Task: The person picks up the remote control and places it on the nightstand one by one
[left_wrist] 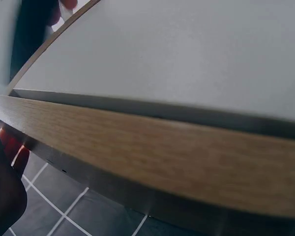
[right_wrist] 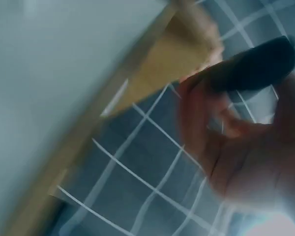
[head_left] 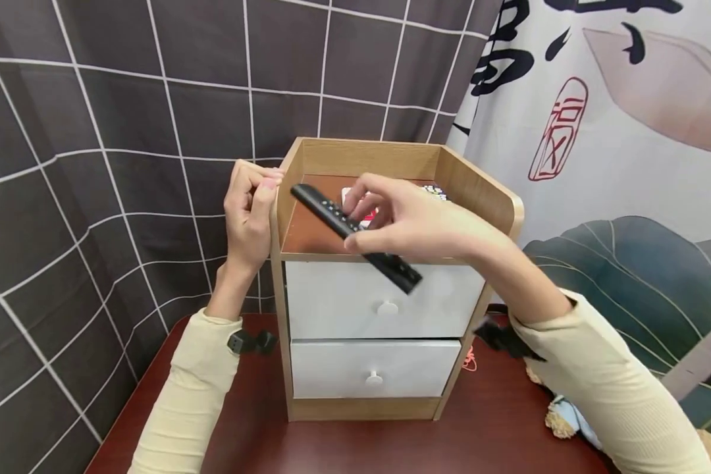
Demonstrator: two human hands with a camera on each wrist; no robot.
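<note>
A black remote control [head_left: 394,268] slants in the air in front of the cabinet's open top. My right hand [head_left: 417,220] pinches it between thumb and fingers; in the right wrist view the remote [right_wrist: 258,66] is a dark blur above the hand. My left hand [head_left: 249,214], fingers curled, grips the upper edge of the left side panel [head_left: 277,247] of the small wooden cabinet. The cabinet has two white drawers [head_left: 332,299] with round knobs, both pushed in. White and red items [head_left: 367,216] on its top shelf are partly hidden behind my right hand.
The cabinet stands on a dark red table [head_left: 243,401]. Behind it hangs a dark grid-patterned curtain [head_left: 204,118], with a white printed curtain [head_left: 509,145] to the right. A plush toy [head_left: 563,421] lies by my right forearm, and a red string [head_left: 469,359] shows beside the cabinet.
</note>
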